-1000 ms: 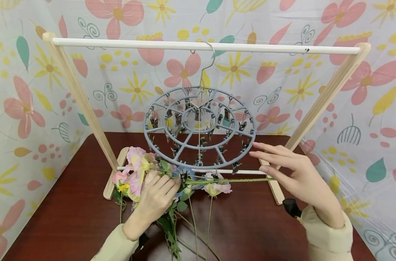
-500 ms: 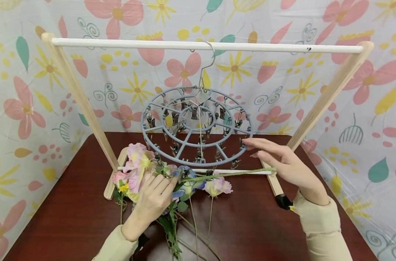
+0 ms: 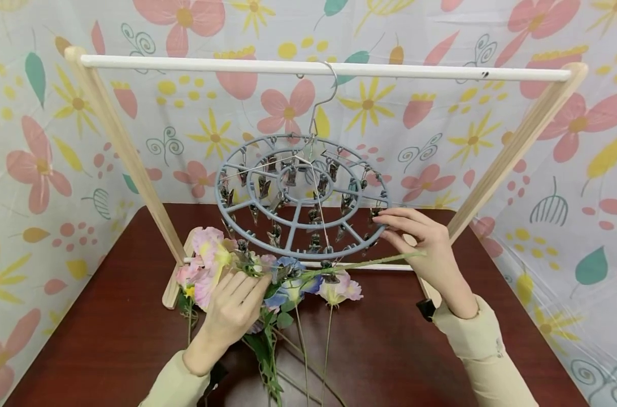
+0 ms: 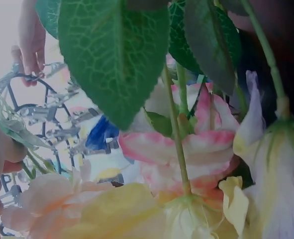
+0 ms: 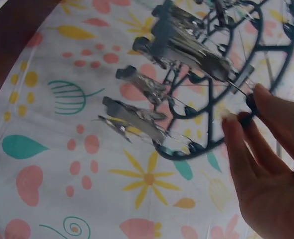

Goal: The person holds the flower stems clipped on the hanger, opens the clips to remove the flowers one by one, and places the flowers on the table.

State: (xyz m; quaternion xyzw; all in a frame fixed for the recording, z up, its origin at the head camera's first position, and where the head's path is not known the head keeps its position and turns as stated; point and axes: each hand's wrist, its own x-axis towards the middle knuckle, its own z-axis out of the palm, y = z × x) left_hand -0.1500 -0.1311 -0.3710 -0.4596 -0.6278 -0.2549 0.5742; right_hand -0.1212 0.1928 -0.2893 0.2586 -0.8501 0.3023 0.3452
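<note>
A round grey-blue clip hanger (image 3: 292, 229) with many dangling metal clips hangs by its wire hook from a white rail. My right hand (image 3: 425, 240) pinches the outer ring at its right side; the right wrist view shows thumb and fingers on the ring (image 5: 211, 119), beside a row of clips (image 5: 137, 84). Below the hanger's left side, my left hand (image 3: 232, 308) holds an artificial flower whose green stem (image 3: 374, 261) runs right, across to my right hand. Pink-edged petals (image 4: 176, 149) and a big leaf (image 4: 114, 55) fill much of the left wrist view, with clips behind.
The wooden stand (image 3: 125, 152) carries the white rail (image 3: 212, 64) above. More artificial flowers, a lilac bloom (image 3: 209, 246) and a pale pink one (image 3: 339, 288), cluster under the hanger, their stems (image 3: 303, 350) hanging over the dark table (image 3: 400, 350). A patterned curtain (image 3: 440, 34) stands behind.
My right hand has moved left and taken hold of the hanger's ring. The hanger has turned and shifted slightly left. My left hand has barely moved.
</note>
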